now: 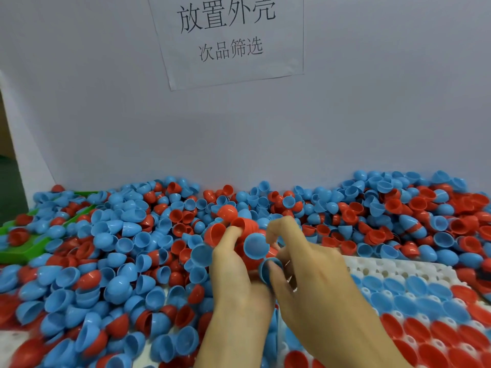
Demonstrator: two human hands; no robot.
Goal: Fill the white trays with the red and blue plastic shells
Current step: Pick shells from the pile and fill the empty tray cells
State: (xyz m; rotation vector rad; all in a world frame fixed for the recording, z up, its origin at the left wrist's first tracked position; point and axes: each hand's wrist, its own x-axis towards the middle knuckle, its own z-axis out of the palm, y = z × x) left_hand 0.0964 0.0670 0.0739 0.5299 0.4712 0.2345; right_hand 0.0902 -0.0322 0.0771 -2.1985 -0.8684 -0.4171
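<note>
The left hand (233, 264) is clutching several glossy red and blue shells (255, 245) (hollow half-domes); the right hand (313, 266) is seemingly pinching one blue shell (268, 269), with the white tray (393, 269) just beside it.

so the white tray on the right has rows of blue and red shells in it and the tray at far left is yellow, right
Not quite: the head view shows the far-left tray is green, not yellow. The white tray does hold rows of blue shells and red shells.

Beyond our fingertips (273, 229), heaped shells (111, 235) crowd every side; only the white tray's (372, 264) bare holes right of them lie open.
</note>
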